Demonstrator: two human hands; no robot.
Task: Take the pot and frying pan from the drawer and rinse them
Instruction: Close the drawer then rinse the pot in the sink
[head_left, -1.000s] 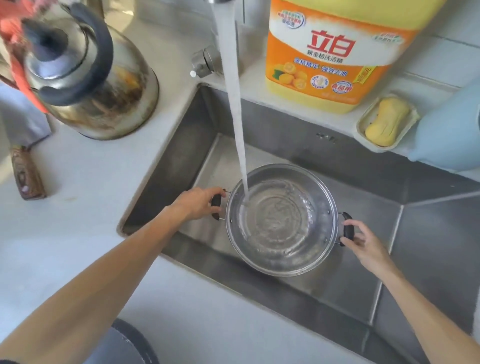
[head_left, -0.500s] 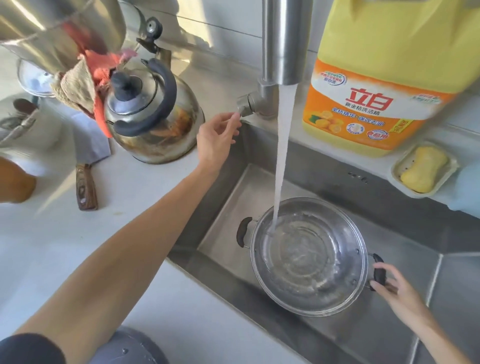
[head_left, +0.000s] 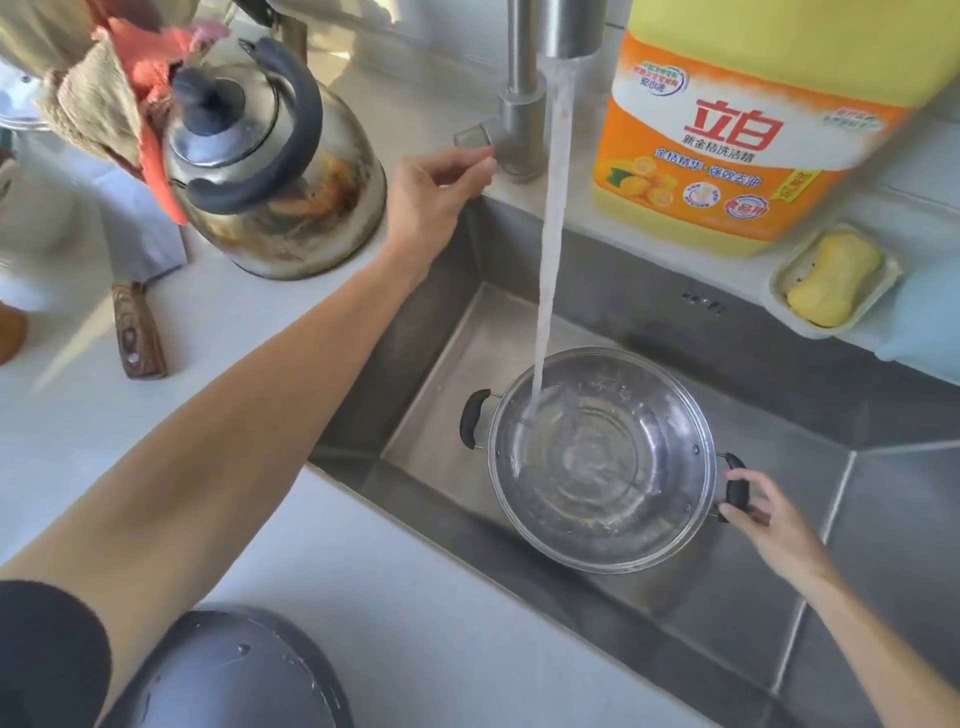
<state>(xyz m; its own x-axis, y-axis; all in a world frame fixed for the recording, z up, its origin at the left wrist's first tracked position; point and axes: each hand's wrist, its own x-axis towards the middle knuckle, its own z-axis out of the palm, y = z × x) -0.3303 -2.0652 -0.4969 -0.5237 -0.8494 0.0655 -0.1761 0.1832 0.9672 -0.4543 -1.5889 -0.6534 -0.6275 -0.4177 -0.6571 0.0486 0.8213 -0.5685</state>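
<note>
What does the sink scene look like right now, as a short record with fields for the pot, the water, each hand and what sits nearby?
pot: steel pot in the sink, holding water
water: stream running from the tap into the pot
left hand: left hand at the tap handle
right hand: right hand on the pot's right handle
counter: kettle, detergent jug, soap dish
</note>
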